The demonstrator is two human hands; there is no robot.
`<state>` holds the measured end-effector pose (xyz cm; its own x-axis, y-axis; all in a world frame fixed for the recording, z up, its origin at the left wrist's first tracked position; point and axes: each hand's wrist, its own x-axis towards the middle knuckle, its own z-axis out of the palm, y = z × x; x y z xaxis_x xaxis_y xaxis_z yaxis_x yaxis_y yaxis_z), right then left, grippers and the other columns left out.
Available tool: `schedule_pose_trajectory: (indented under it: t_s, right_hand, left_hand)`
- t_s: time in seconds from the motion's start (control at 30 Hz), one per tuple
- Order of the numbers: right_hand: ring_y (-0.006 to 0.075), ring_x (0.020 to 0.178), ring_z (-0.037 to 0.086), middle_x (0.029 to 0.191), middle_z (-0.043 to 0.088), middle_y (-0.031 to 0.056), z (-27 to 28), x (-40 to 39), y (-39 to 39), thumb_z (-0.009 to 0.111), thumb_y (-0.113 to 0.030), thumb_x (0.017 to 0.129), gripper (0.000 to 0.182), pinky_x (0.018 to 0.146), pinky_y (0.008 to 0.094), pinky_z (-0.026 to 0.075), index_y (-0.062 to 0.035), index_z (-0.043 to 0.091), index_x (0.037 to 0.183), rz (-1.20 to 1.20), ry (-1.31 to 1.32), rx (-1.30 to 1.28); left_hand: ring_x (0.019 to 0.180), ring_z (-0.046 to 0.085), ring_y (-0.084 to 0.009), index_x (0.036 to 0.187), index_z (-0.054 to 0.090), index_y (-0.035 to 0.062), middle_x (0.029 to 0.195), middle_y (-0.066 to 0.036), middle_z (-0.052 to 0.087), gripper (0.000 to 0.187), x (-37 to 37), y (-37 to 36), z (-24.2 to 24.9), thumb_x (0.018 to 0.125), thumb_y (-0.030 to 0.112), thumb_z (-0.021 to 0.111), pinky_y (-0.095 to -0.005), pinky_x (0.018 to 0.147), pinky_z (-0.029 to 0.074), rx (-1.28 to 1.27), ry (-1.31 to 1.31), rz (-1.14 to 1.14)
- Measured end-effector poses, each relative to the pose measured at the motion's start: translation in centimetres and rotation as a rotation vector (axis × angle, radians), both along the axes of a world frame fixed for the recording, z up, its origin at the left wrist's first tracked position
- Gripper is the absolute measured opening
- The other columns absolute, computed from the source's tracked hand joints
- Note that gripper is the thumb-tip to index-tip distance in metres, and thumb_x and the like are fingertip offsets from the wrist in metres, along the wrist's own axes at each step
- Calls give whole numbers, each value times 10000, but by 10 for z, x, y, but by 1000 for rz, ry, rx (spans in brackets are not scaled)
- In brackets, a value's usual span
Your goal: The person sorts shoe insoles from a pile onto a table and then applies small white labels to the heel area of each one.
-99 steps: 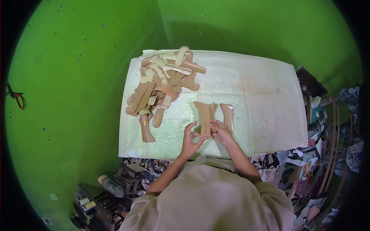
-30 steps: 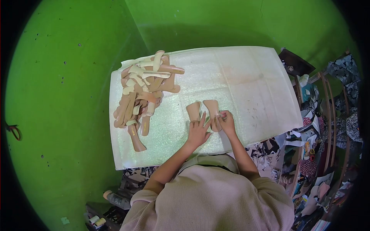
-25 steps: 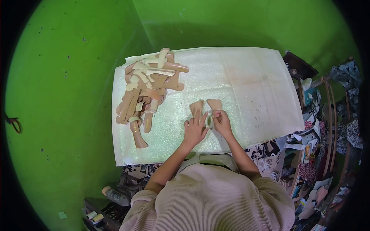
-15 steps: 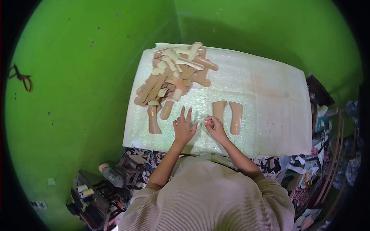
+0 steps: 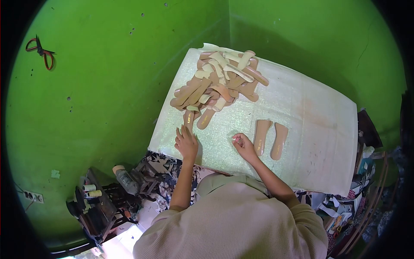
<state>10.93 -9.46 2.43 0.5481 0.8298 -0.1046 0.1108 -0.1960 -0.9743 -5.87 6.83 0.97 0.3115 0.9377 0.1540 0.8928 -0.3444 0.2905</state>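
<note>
Over the lower end of a tan insole [image 5: 188, 118] with gold lettering lies my left hand [image 5: 186, 143], its fingers spread. Another lettered insole [image 5: 205, 119] is just right of it, at the foot of a heap of tan and cream sole pieces [image 5: 215, 82]. My right hand [image 5: 244, 147] is above the white table, thumb and fingers pinched around a tiny pale bit whose nature is unclear. Right of that hand, two tan insoles [image 5: 261, 137] [image 5: 279, 141] lie side by side, apart from each other.
The white-covered table [image 5: 319, 142] stands against green walls. Scissors [image 5: 41, 52] hang on the left wall. At lower left are a plastic bottle [image 5: 126, 180], thread spools [image 5: 92, 194] and a dark wooden stand. Cloth scraps [image 5: 345, 210] lie at the right.
The view has turned, shifting the table in frame. My left hand has moved left, away from my right hand, onto the lettered insole. My right hand is now farther from the insole pair.
</note>
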Motion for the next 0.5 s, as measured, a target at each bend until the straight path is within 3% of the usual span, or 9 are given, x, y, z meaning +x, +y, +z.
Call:
schedule_pose_trajectory:
  t_s: [0.17, 0.27, 0.5]
  right_hand:
    - [62, 551, 413, 767, 472, 13, -1, 0, 0, 584, -90, 806, 165, 502, 209, 367, -51, 529, 957, -1, 32, -16]
    - [61, 556, 412, 769, 471, 12, -2, 1, 1, 583, -92, 807, 164, 505, 206, 367, -50, 530, 957, 12, 27, -19]
    - [31, 582, 393, 773, 445, -20, 0, 2, 0, 568, -92, 829, 160, 517, 182, 332, -49, 519, 975, 24, 41, -14]
  left_hand:
    - [1042, 457, -396, 1326, 271, 93, 1305, -177, 306, 695, -11, 6, 1, 741, 256, 609, -515, 829, 371, -113, -66, 90]
    - [1029, 463, -408, 1330, 262, 91, 1284, -198, 305, 724, -15, 9, 2, 717, 188, 636, -485, 831, 398, -169, -152, 87]
    - [1027, 458, -440, 1332, 248, 82, 1226, -249, 321, 698, -26, 19, -14, 711, -21, 547, -428, 807, 448, -159, -510, 8]
